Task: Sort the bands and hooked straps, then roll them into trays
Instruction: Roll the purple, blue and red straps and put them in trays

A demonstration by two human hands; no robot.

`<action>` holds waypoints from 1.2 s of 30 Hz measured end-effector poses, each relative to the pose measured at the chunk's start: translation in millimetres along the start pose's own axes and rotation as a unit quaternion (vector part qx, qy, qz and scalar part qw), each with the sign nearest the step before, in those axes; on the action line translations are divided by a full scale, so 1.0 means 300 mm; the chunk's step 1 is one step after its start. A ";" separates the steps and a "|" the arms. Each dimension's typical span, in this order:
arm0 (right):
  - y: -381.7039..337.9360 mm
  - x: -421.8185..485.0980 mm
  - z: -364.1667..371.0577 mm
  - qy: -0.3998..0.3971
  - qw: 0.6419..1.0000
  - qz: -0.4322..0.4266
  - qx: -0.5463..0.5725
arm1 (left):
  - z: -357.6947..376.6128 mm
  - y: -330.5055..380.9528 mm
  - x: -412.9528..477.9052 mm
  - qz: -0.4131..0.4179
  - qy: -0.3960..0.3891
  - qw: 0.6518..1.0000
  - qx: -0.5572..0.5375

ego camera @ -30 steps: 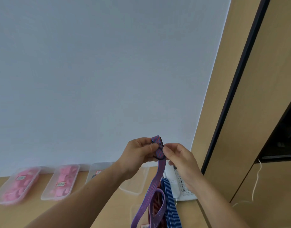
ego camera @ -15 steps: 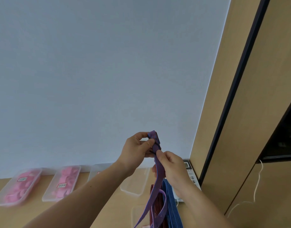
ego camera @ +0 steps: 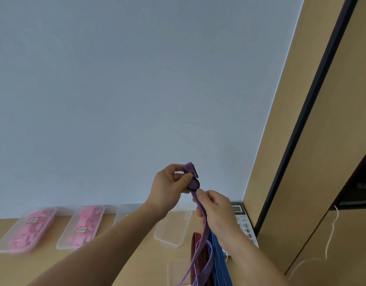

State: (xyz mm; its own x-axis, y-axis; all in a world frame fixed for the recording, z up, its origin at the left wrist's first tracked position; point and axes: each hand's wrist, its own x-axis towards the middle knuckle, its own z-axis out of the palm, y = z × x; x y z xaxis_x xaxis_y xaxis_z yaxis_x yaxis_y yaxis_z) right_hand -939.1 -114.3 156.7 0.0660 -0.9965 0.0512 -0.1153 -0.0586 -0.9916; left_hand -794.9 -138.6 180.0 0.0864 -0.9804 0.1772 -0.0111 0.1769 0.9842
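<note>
A purple strap (ego camera: 193, 181) is held up in front of the wall, its top end wound into a small coil. My left hand (ego camera: 169, 187) pinches that coil between thumb and fingers. Just below, my right hand (ego camera: 216, 211) grips the hanging length of the same strap, which trails down to the table. A red striped strap (ego camera: 195, 244) and a blue striped strap (ego camera: 218, 252) lie on the table beneath the hands. An empty clear tray (ego camera: 171, 230) sits behind them, and another clear tray (ego camera: 175, 271) lies at the bottom edge.
Two clear trays of pink rolls (ego camera: 26, 230) (ego camera: 82, 226) stand along the wall at the left, with a third tray (ego camera: 126, 212) partly behind my left forearm. A white desk phone (ego camera: 243, 221) sits by the wooden cabinet (ego camera: 301, 182) at the right.
My right hand has slid down the strap from the coil to below it. The left hand keeps the coil, now slightly higher and wound further.
</note>
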 end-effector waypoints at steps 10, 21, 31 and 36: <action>0.002 0.020 -0.007 0.003 0.999 0.013 -0.029 | -0.011 -0.014 0.016 0.038 -0.053 0.997 0.038; -0.048 0.034 0.006 0.016 0.989 0.072 0.126 | -0.047 -0.051 -0.016 0.389 -0.062 0.839 0.376; -0.022 0.023 0.036 0.086 0.987 0.008 0.136 | -0.056 -0.075 -0.008 0.219 -0.092 0.942 0.237; 0.012 0.007 0.061 0.098 0.985 -0.021 0.142 | -0.009 -0.020 0.007 -0.012 -0.045 0.997 0.058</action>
State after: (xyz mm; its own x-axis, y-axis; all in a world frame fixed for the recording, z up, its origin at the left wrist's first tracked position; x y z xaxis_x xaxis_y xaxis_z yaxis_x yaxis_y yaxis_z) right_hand -921.2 -115.5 151.1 -0.1306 -0.9876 0.0867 0.1671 -0.1081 -0.9800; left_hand -792.1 -141.5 174.4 -0.0009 -0.9889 0.1487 -0.1261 0.1476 0.9810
